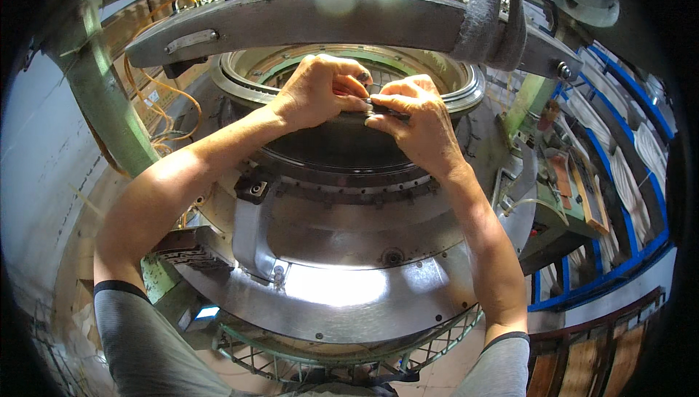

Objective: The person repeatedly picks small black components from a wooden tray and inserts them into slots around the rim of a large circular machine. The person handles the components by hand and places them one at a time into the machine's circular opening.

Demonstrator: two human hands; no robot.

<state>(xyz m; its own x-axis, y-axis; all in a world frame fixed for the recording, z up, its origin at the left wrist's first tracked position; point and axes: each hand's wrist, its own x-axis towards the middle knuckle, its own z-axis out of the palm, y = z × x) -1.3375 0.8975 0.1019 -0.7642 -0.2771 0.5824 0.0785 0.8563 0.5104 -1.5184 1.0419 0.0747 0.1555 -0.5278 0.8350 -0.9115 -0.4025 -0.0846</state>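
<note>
Both of my hands meet at the front rim of the round metal cylinder [349, 151] of a large machine. My left hand [313, 93] is closed, its thumb and fingertips pinched together above the rim. What it grips is too small to make out. From the other side my right hand [421, 114] pinches a small dark metal piece [387, 112] between thumb and forefinger. The fingertips of the two hands nearly touch there. Part of the shiny ring [472, 98] around the cylinder's top is hidden behind my hands.
A thick curved metal beam [342, 26] spans just beyond my hands, with grey cloth [480, 15] wrapped over it. Below lies the wide steel machine bed [247, 302]. A green post [109, 84] stands left; a small side table [568, 186] and a blue-framed rack [619, 251] stand right.
</note>
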